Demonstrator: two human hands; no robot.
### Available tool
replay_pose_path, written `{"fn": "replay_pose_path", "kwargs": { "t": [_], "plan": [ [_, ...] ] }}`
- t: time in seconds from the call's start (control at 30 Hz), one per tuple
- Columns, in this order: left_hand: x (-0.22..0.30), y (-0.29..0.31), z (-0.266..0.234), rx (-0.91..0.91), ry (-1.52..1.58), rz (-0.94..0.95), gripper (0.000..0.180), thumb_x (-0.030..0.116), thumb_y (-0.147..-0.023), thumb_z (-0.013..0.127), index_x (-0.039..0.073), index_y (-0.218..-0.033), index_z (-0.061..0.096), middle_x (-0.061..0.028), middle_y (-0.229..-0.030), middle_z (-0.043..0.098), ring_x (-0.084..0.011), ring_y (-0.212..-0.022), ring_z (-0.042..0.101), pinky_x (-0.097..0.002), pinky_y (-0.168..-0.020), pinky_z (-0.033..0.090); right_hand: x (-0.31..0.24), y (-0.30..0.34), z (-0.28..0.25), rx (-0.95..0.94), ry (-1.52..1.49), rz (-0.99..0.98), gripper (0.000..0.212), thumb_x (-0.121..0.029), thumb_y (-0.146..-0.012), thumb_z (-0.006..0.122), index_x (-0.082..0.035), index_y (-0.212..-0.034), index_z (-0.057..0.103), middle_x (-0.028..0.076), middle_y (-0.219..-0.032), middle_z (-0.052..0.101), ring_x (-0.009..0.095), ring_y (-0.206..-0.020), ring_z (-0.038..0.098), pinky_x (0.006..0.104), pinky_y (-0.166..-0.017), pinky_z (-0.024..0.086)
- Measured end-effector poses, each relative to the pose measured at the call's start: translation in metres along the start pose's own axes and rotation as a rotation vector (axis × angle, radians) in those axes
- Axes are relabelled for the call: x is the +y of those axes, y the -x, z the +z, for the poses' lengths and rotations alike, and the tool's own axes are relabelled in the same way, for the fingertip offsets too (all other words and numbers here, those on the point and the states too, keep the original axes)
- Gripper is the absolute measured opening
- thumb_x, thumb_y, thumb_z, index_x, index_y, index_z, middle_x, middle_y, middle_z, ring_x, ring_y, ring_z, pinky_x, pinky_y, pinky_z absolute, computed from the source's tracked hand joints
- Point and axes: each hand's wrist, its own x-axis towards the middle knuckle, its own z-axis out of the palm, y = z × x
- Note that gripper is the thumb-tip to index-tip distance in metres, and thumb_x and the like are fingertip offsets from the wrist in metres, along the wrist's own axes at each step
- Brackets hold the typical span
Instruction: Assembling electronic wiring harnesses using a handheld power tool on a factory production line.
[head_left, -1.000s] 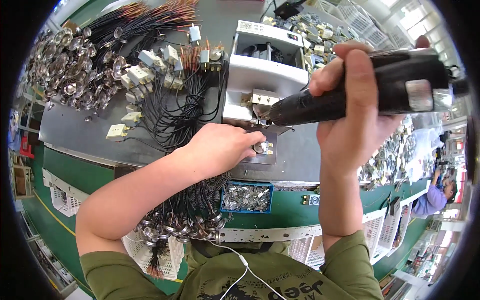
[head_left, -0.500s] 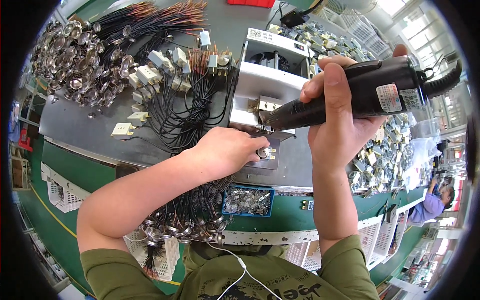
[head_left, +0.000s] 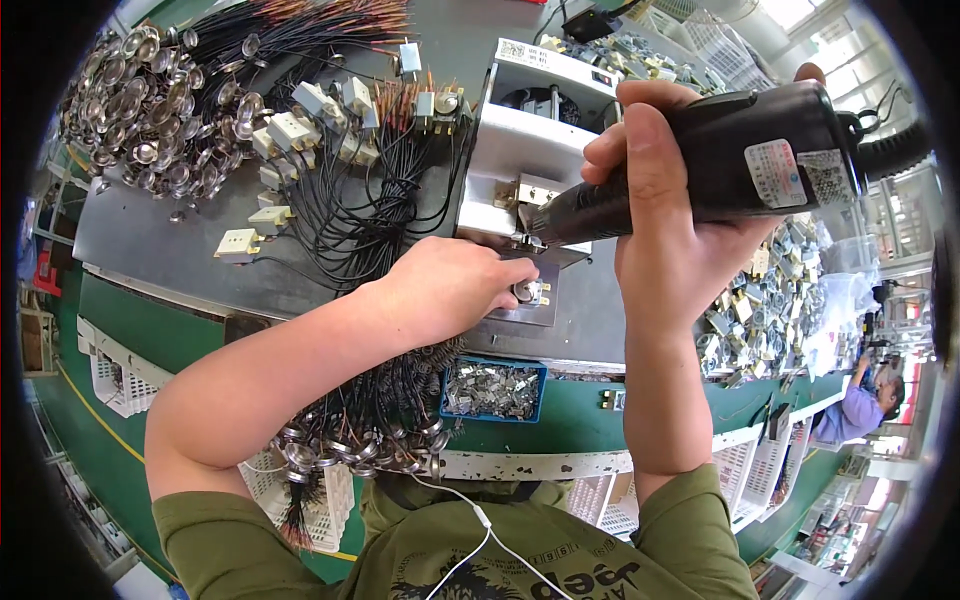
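Note:
My right hand (head_left: 665, 190) is wrapped round a black electric screwdriver (head_left: 745, 150), held slanted with its nose down to the left. The nose sits at the front of a silver box-shaped screw feeder (head_left: 505, 170), beside a small white block (head_left: 540, 190); the bit tip is hard to make out. Just in front of the feeder, my left hand (head_left: 450, 285) has its fingertips closed on a small part with a round metal face and brass-coloured tabs (head_left: 527, 292). This part rests on a flat metal plate (head_left: 540, 312), and my fingers hide some of it.
Bundled black wires (head_left: 400, 200) with white connector blocks lie left of the feeder, beyond them a heap of round metal caps (head_left: 140, 110). A blue tray (head_left: 492, 390) of small metal pieces stands near the front edge. More assembled parts (head_left: 760, 290) pile up at right.
The screwdriver has shifted slightly left, its nose staying by the feeder. My left hand keeps its hold on the small part, and the whole view has moved a little.

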Motion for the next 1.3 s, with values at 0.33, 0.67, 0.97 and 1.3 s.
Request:
{"fn": "replay_pose_path", "kwargs": {
  "t": [0.33,0.67,0.97,1.3],
  "plan": [
    [0.001,-0.001,0.0,0.013,-0.023,-0.005,0.036,0.035,-0.094,0.065,0.018,-0.125,0.065,-0.0099,-0.091,0.072,-0.0308,-0.088,0.07,-0.0438,-0.075,0.056,0.03,-0.037,-0.033,-0.397,-0.298,0.122,0.086,-0.018,-0.092,0.07,-0.002,-0.158,0.018,0.019,-0.101,0.068,0.021,-0.072,0.064,0.0327,-0.063,0.054],
    [0.001,-0.001,0.001,0.002,-0.037,-0.021,0.037,0.035,-0.093,0.065,0.019,-0.127,0.065,-0.009,-0.09,0.071,-0.0295,-0.088,0.07,-0.0436,-0.075,0.056,0.008,-0.044,-0.027,-0.534,-0.057,0.494,0.056,-0.014,-0.088,0.074,0.001,-0.136,0.05,0.011,-0.103,0.07,0.014,-0.082,0.066,0.0274,-0.077,0.053],
    [-0.001,0.004,0.006,0.059,-0.025,0.009,0.036,0.034,-0.093,0.066,0.019,-0.126,0.066,-0.0105,-0.09,0.071,-0.0309,-0.089,0.07,-0.0435,-0.075,0.056,0.001,-0.006,0.005,0.028,-0.019,0.096,0.013,0.001,-0.091,0.071,0.008,-0.097,0.061,0.015,-0.088,0.071,0.015,-0.059,0.064,0.0279,-0.054,0.053],
    [-0.001,0.002,0.001,0.07,0.032,0.019,0.033,0.031,-0.093,0.066,0.015,-0.122,0.067,-0.0113,-0.092,0.074,-0.0325,-0.09,0.071,-0.0451,-0.076,0.056,-0.018,0.023,-0.033,-0.044,0.026,0.222,0.095,0.003,-0.097,0.06,-0.019,-0.162,-0.007,0.02,-0.102,0.064,0.015,-0.062,0.059,0.0334,-0.059,0.054]
  ]
}}
